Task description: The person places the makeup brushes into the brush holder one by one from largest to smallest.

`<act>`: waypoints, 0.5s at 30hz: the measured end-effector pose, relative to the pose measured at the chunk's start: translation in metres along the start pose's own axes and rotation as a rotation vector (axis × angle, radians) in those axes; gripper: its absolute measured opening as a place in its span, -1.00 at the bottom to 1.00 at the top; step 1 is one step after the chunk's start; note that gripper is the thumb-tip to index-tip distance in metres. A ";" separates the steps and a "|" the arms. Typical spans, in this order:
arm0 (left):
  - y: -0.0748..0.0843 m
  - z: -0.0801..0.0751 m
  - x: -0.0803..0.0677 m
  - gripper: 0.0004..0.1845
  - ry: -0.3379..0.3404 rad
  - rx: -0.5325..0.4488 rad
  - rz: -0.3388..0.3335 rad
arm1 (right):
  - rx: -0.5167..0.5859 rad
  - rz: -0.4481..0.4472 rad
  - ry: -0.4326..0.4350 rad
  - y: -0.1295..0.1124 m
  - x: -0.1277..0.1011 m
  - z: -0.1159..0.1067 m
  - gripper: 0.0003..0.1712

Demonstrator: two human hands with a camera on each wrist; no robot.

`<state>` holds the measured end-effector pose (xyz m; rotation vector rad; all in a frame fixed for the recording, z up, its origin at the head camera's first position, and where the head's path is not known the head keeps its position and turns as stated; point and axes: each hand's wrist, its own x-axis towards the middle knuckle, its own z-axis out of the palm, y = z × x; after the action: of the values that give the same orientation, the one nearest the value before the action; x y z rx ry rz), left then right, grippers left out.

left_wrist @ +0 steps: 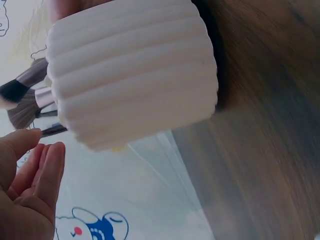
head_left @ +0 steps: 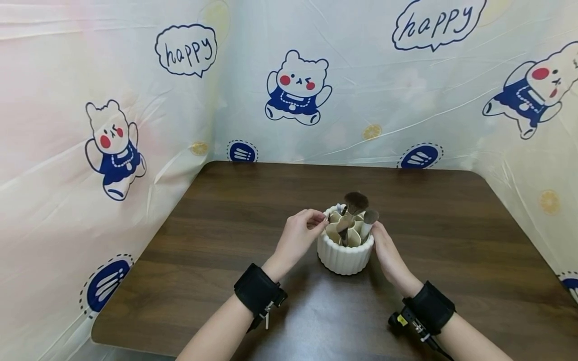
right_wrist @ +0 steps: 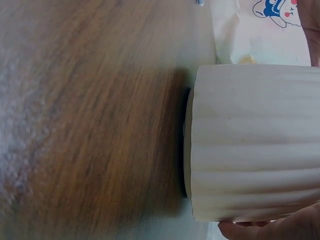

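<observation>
A white ribbed brush holder with cream petal-shaped compartments stands upright on the table. Several makeup brushes poke out of it, among them a large fluffy dark one and a smaller grey-headed one. At the holder's left rim, my left hand pinches the end of a thin dark stick-like piece between thumb and fingertips; its lower part is hidden in the holder. My right hand rests against the holder's right side, fingers fairly straight along the wall. In the right wrist view its fingers touch the ribbed wall.
The dark wooden table has rounded corners. A pale printed curtain with bears and speech bubbles surrounds it at the back and both sides. Black straps with small cameras sit on both wrists.
</observation>
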<state>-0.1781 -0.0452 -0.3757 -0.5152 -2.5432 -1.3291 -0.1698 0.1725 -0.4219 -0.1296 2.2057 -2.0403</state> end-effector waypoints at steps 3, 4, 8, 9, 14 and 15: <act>-0.006 -0.006 -0.005 -0.87 0.019 0.066 -0.023 | 0.001 -0.003 0.000 0.000 -0.001 0.000 -0.38; -0.008 -0.008 -0.006 -0.87 0.026 0.088 -0.037 | 0.001 -0.002 0.001 0.000 -0.001 0.000 -0.38; -0.020 -0.018 -0.015 -0.88 0.041 0.146 -0.105 | 0.000 0.001 -0.002 -0.001 -0.002 -0.001 -0.38; -0.023 -0.020 -0.018 -0.89 0.042 0.156 -0.122 | -0.002 0.002 -0.005 -0.001 -0.002 -0.001 -0.37; -0.036 -0.031 -0.032 -0.90 0.029 0.208 -0.190 | -0.008 0.012 -0.005 -0.001 -0.002 -0.001 -0.37; -0.038 -0.033 -0.035 -0.89 0.021 0.221 -0.207 | -0.011 0.013 -0.002 -0.002 -0.002 -0.001 -0.37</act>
<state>-0.1609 -0.0996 -0.3982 -0.1990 -2.7409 -1.0861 -0.1681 0.1733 -0.4201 -0.1175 2.2108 -2.0208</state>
